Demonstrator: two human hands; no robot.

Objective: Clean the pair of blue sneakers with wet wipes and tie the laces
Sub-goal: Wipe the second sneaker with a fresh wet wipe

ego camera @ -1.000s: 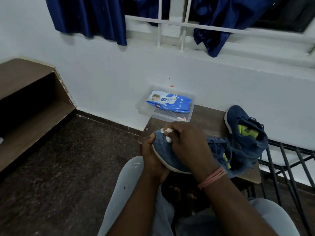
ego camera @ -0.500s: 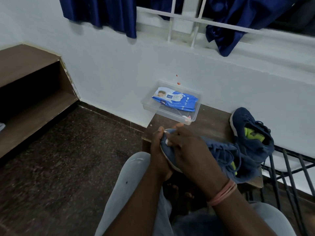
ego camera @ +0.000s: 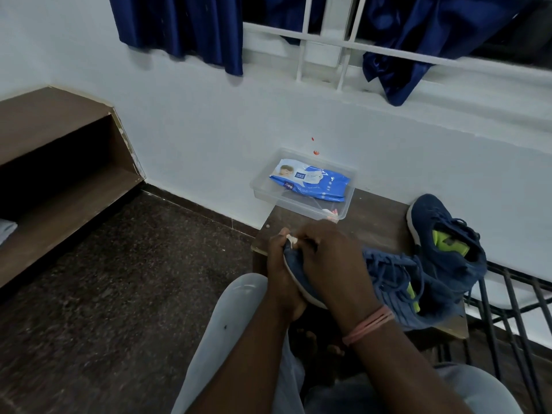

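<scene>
I hold one blue sneaker (ego camera: 397, 291) over the near edge of a small brown table (ego camera: 379, 222). My left hand (ego camera: 280, 279) grips its toe and sole from below. My right hand (ego camera: 331, 261) lies over the toe and pinches a crumpled white wet wipe (ego camera: 292, 239) against the tip. The loose laces hang at the sneaker's middle. The second blue sneaker (ego camera: 445, 243), with a lime-green insole, lies on its side at the table's right end. A blue pack of wet wipes (ego camera: 310, 180) lies in a clear plastic tray (ego camera: 298, 203) at the table's far left corner.
A white wall rises right behind the table, with a barred window and blue curtains (ego camera: 179, 25) above. A brown wooden shelf (ego camera: 59, 162) stands at the left. Black metal bars (ego camera: 513, 300) run to the right of the table. Dark speckled floor (ego camera: 119, 294) spreads at the left.
My right hand with the wipe has slid along the toe toward its tip, and less of the wipe shows. My head has turned slightly left. The second sneaker has not moved.
</scene>
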